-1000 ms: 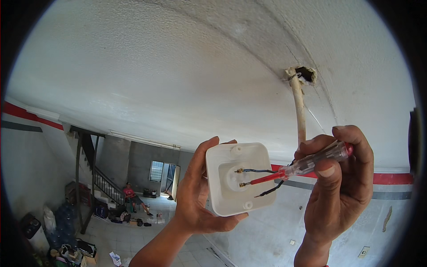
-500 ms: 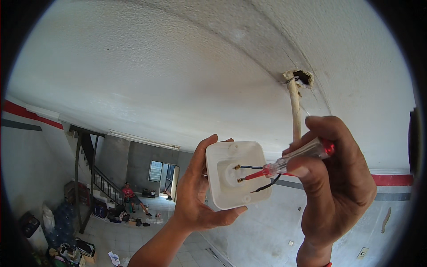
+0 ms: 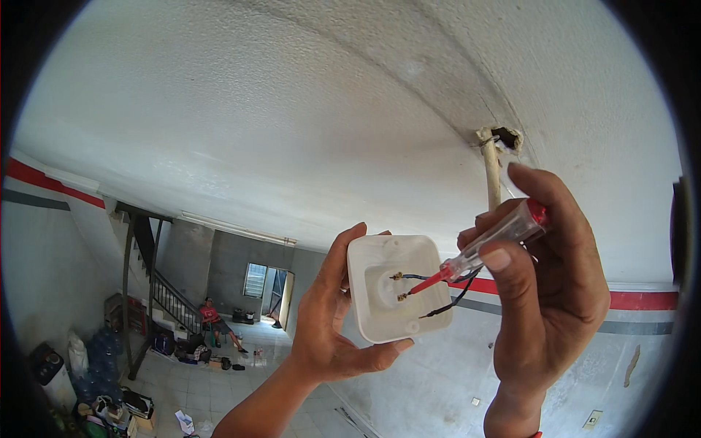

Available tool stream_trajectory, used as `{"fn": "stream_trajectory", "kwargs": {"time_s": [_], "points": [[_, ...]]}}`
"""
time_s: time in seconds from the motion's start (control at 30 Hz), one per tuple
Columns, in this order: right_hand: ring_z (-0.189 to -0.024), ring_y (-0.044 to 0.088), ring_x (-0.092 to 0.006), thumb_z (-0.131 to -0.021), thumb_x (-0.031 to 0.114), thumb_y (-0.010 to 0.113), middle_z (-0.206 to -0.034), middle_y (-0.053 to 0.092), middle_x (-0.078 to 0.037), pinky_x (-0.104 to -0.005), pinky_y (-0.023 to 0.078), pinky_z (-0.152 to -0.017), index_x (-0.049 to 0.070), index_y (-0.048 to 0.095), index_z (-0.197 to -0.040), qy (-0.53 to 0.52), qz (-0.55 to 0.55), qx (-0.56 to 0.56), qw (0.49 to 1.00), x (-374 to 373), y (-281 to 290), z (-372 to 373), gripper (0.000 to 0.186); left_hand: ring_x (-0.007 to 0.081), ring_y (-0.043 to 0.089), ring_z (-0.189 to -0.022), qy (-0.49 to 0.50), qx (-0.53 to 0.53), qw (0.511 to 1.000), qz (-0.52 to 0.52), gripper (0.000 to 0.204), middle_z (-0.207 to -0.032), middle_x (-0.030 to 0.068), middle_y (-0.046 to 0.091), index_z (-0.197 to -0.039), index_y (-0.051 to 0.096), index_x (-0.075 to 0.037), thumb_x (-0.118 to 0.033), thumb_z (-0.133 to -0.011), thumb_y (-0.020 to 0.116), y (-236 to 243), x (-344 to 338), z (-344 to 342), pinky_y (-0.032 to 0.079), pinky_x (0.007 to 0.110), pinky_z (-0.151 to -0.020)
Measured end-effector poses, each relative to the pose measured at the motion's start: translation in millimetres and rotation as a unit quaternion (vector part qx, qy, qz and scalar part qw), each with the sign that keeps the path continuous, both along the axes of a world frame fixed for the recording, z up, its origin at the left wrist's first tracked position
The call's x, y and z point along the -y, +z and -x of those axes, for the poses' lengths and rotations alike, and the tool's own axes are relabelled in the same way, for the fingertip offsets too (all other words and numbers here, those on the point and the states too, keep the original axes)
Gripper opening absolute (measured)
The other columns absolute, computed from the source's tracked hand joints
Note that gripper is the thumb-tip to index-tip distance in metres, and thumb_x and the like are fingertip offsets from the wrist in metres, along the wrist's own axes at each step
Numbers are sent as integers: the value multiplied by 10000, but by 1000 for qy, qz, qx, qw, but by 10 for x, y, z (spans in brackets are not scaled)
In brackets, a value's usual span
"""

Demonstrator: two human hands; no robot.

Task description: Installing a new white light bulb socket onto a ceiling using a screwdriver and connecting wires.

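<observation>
My left hand (image 3: 326, 321) grips a white square plastic lamp base (image 3: 374, 325), its hollow side turned toward me. Two brass screw terminals sit inside; one dark wire (image 3: 415, 277) reaches the upper terminal. A second dark wire (image 3: 440, 310) ends with a bare tip near the base's lower right, apart from the terminals. In my right hand (image 3: 551, 292) is a screwdriver (image 3: 504, 233) with a clear handle, red end cap and red-sleeved shaft. Its tip meets the lower terminal (image 3: 401, 297). Behind my right fingers the wires are hidden.
A pale pipe (image 3: 491, 175) hangs from a broken hole (image 3: 507, 139) in the ceiling, close above my right hand. Far below, a person (image 3: 212, 319) sits near the stair railing (image 3: 174, 306). Bottles and boxes crowd the floor at lower left.
The lamp base and both hands have shifted slightly right in view. My right hand and the screwdriver handle have turned, the handle now tilting more steeply; its tip stays at the lower terminal.
</observation>
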State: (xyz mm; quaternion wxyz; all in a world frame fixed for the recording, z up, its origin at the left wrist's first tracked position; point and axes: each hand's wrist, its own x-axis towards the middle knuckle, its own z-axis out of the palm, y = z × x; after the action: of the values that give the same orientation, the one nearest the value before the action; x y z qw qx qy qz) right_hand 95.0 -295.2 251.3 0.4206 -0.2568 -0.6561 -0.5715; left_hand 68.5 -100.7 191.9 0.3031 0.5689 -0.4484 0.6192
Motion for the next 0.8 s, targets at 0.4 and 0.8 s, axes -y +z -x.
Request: {"fn": "stream_trajectory", "kwargs": {"time_s": [0.4, 0.8], "points": [[-716, 615, -127, -929, 146, 558, -969, 629, -101, -266, 537, -642, 37, 473, -1323, 98, -130, -137, 977, 184, -245, 21, 417, 274, 524, -1218, 8, -27, 999, 36, 1079, -1349, 192, 472, -1490, 163, 26, -142, -639, 805, -70, 83, 54, 435, 415, -1026], [-546, 572, -262, -758, 36, 741, -703, 585, -80, -359, 436, -494, 57, 658, -904, -203, 151, -85, 964, 156, -148, -183, 169, 269, 514, -1229, 12, -36, 999, 32, 1071, -1361, 192, 455, -1485, 168, 10, -157, -650, 817, -50, 70, 62, 442, 414, -1017]]}}
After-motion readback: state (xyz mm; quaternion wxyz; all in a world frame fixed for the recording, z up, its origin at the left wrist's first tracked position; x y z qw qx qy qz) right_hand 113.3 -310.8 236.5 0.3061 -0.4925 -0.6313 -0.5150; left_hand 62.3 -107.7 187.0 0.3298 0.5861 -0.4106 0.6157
